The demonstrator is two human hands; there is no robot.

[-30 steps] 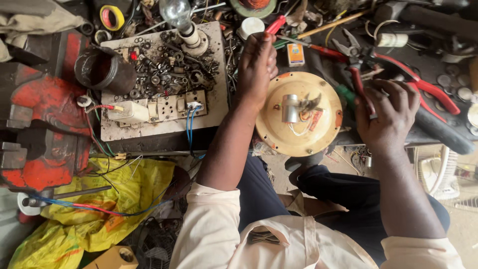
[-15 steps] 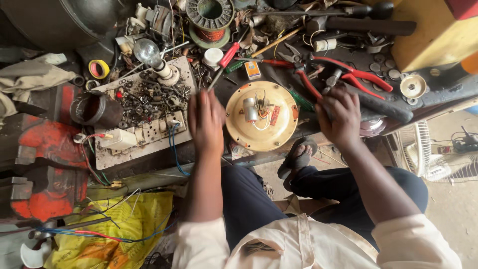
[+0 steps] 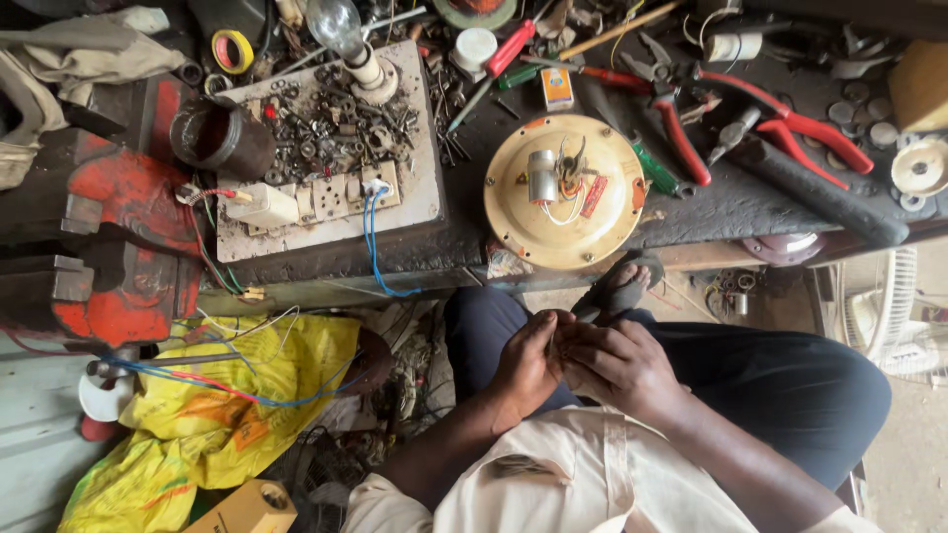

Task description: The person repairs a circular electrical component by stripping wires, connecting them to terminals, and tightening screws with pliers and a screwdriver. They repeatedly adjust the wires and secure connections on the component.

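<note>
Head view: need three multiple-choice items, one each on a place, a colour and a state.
1. Where are the hands?
A. On the bench
B. Together over the lap
C. On the vise

2. What colour is the round motor housing on the bench?
A. Cream-yellow
B. Blue
C. Black

3. How does the bulb holder stand?
A. Lit
B. Broken off
C. Unlit, with a clear bulb fitted

Key: 1 B, the left hand and right hand meet above the dark trousers, below the bench edge. 2 A, its domed face is cream-yellow. 3 C, the glass shows no glow.
</note>
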